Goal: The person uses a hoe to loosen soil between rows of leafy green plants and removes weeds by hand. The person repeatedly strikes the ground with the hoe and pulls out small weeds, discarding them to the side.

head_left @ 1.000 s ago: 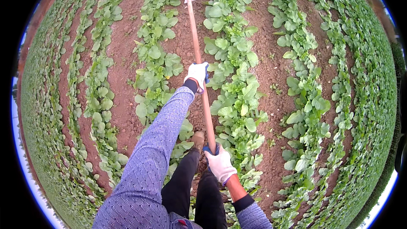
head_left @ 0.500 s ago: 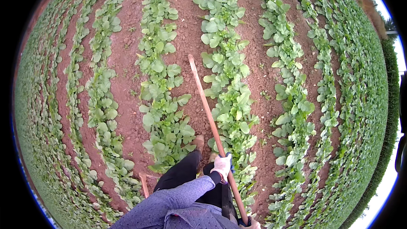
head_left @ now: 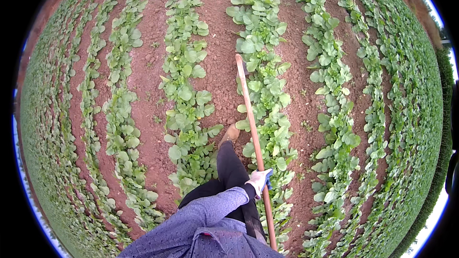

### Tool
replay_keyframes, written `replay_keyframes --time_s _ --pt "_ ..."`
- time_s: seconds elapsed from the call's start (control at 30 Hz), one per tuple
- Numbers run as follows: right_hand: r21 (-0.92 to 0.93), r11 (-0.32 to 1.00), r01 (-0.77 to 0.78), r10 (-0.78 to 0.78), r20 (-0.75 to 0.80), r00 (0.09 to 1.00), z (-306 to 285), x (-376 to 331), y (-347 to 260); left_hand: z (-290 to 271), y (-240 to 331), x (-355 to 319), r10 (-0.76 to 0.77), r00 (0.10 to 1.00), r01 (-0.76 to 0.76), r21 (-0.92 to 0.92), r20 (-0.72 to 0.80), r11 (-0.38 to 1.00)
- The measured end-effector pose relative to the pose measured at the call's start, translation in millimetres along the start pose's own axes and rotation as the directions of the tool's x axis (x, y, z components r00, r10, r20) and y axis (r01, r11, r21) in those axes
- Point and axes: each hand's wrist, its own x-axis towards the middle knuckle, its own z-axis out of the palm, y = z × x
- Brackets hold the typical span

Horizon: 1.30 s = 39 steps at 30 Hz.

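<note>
**One white-and-blue gloved left hand (head_left: 258,181) on a long, round, reddish-brown wooden hoe handle (head_left: 254,131)**

My left hand is wrapped around the handle, toward its near end. From my grip the long axis runs forward and slightly left, up to a dark, flat hoe blade (head_left: 245,68) by the right edge of the bare brown soil strip (head_left: 221,62), against the broad-leaved green crop row (head_left: 277,96); I can't tell whether they touch. My right hand is out of view, its grip unknown.
</note>
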Motion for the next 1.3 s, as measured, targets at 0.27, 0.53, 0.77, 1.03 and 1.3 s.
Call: replay_keyframes --time_s 0.27,0.53,0.77,1.03,1.3 --pt "-0.363 0.866 0.344 -0.378 -0.025 0.925 -14.7 88.0 -82.9 17.3 142.5 27.7 -0.083 0.966 0.062 -0.090 -0.245 0.994" --pt "-0.004 0.993 -0.120 0.110 0.423 0.899 -37.1 175.5 -235.7 -39.5 251.7 116.6 0.113 0.869 -0.085 0.078 -0.483 0.993" --pt "0.161 0.987 0.020 -0.067 0.288 0.955 -77.3 114.2 -160.9 -5.2 191.5 66.4 -0.069 0.939 0.076 0.006 -0.336 0.997" --pt "-0.131 0.973 0.192 -0.158 0.235 0.959 -21.9 207.7 -250.3 -56.4 309.8 107.2 0.180 0.908 -0.171 0.060 -0.378 0.984" --pt "0.038 0.996 0.086 -0.092 0.222 0.971 -72.2 160.9 -229.5 -53.0 236.4 96.5 0.428 0.901 -0.237 0.744 -0.073 0.625"
